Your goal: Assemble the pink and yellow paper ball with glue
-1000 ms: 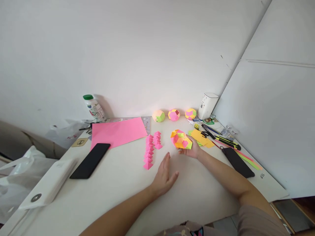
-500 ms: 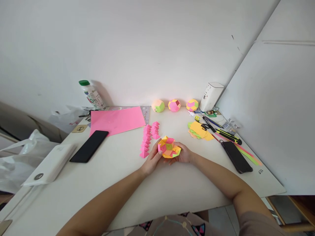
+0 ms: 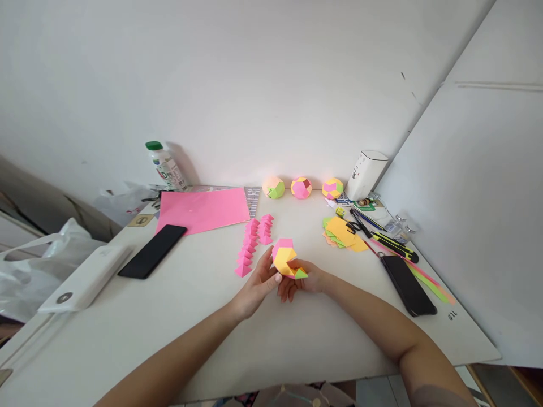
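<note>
1. Fingers (image 3: pixel 268 265) of the left hand (image 3: pixel 254 289) are pinched on the left edge of the partly built paper ball (image 3: pixel 285 257); those of the right hand (image 3: pixel 307 281) are curled beneath it, cupping it.
2. The ball is held between both sets of fingertips, close over the table (image 3: pixel 297 339).
3. A light grip is probably called for, so that the folded faces are not crushed.
4. Pink folded units (image 3: pixel 250 249) are lined up just beyond the left fingers, within easy reach.

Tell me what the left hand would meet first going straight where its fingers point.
The paper model, which the left hand is gripping together with the right hand. What lies beyond it is unclear in depth.
</note>
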Tool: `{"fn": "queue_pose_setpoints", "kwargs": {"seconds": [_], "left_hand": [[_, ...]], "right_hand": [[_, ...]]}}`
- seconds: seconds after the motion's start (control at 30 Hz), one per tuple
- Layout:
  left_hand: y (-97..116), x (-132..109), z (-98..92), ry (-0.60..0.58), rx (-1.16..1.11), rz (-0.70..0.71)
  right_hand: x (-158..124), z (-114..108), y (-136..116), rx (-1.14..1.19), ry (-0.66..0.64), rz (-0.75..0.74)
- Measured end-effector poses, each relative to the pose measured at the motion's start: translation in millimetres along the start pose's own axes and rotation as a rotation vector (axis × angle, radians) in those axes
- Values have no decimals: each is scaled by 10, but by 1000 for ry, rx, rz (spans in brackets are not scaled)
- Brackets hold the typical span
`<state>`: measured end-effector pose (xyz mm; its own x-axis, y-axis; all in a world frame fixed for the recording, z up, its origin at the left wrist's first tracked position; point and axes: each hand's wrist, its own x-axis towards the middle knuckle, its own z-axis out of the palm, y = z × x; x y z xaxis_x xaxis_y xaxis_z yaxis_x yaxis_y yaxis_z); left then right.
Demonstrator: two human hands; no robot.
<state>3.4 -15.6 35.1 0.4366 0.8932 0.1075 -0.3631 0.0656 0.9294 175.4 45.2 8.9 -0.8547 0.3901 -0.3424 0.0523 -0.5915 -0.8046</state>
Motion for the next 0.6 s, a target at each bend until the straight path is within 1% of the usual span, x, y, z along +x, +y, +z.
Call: {"fn": "queue_pose_setpoints", "kwargs": {"seconds": [0.07,0.13,0.2,0.3,0.37,0.43,0.5,0.53,0.57,0.6], "left_hand": [[5,-29,38,-70,-73,3],[-27,-49,24,-112,-139,-2],[-75,-54,-29,-155,-207,-32],[-137,-26,-145,-183,-287,-116],[-163,9,-224,-163,-333,-168],[-188,41,-290,-128,-368,-199],[-218,57,-332,-102,-399,-229],[-233,58,-344,-101,-421,-246],[-245,56,-349,-138,-448,-279],[-253,50,-349,-211,-465,-316]], "right_hand": [[-26,78,-3,-95,-10,-32],[-51,166,-3,-197,-16,-59],[-64,240,7,-290,1,-48],[-64,278,43,-398,79,-4],[-70,237,67,-429,109,28],[-89,144,79,-417,80,37],[-113,21,76,-369,54,-30],[-122,-42,70,-329,117,-99],[-125,-101,62,-309,185,-154],[-123,-153,51,-297,261,-204]]}}
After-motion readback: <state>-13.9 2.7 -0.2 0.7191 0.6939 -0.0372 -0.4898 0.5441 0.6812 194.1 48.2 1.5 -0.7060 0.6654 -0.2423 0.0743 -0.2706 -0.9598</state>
